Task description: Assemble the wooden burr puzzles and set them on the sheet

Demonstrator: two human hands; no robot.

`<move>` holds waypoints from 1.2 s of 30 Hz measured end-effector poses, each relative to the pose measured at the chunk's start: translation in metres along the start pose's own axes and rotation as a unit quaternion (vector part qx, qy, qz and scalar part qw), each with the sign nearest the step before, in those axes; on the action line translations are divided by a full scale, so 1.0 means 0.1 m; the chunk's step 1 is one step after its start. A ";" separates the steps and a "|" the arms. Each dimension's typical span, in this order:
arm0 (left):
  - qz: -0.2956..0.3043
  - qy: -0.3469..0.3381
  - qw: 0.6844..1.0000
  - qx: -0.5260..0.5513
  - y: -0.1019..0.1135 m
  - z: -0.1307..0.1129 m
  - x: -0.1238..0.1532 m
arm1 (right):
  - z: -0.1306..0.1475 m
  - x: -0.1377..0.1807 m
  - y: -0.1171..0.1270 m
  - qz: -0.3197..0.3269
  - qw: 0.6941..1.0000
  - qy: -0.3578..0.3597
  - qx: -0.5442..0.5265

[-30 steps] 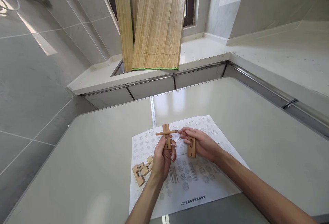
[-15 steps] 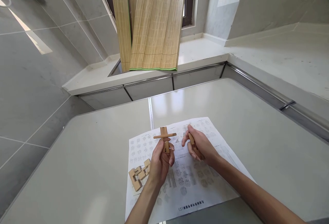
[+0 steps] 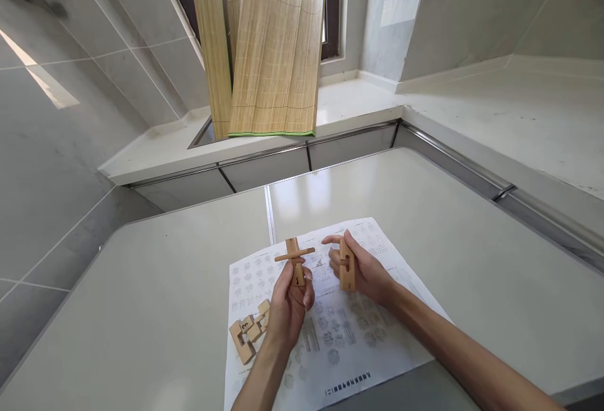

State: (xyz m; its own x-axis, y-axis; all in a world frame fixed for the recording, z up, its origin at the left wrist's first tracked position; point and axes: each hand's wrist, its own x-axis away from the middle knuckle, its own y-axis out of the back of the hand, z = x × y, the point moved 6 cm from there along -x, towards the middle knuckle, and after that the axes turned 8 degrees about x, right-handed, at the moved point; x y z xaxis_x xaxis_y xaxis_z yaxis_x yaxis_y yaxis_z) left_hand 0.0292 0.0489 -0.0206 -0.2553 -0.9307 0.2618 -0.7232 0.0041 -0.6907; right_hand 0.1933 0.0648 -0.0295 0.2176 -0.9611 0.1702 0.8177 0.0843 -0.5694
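A wooden cross [image 3: 294, 257], made of two puzzle bars joined at right angles, is held upright in the left hand [image 3: 289, 303]. The lower end of its vertical bar is clamped between thumb and fingers, while the thin crossbar stands clear above the knuckles. Just to the right of it, with a small gap between, a notched wooden bar [image 3: 346, 264] is gripped upright in the right hand [image 3: 367, 274]. The fingers are closed around its far side, and the forefinger is stretched out towards the cross (the two pieces are not touching). Both hands are raised slightly above an instruction sheet [image 3: 358, 335] printed with rows of small diagrams. Beside the left wrist, on the sheet's left edge, loose wooden pieces [image 3: 248, 332] are lying in a small cluster; a numeral is marked on one of them. The sheet is spread on a pale table [image 3: 165, 285]. Well beyond the hands, a rolled bamboo mat [image 3: 268, 65] is propped on a white window ledge [image 3: 358, 99].
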 end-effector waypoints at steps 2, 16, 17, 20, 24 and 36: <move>-0.001 0.001 1.000 0.000 0.00 0.00 0.00 | -0.05 0.00 -0.04 0.026 0.999 -0.020 0.015; 0.014 -0.016 0.999 -0.026 -0.02 0.04 0.00 | -0.04 -0.04 0.04 -0.008 1.000 0.015 -0.003; 0.015 -0.017 0.999 -0.031 -0.02 0.05 0.01 | -0.02 -0.03 0.04 -0.008 1.000 0.016 -0.010; 0.018 -0.019 0.999 -0.048 -0.04 0.06 0.02 | 0.00 -0.03 0.03 -0.010 0.999 0.021 -0.032; 0.023 -0.023 0.998 -0.062 -0.07 0.06 0.03 | -0.05 -0.02 -0.02 0.005 0.999 0.011 -0.045; 0.034 -0.015 0.998 -0.058 -0.06 0.10 0.03 | -0.15 -0.05 -0.04 0.016 0.999 -0.008 -0.037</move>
State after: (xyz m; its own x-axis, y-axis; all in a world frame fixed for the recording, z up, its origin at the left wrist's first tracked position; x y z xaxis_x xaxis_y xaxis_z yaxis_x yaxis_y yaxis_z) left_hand 0.0392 0.0422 -0.0220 -0.2882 -0.9374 0.1955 -0.7751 0.1084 -0.6225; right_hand 0.1806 0.0650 -0.0402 0.2522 -0.9539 0.1628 0.7690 0.0955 -0.6321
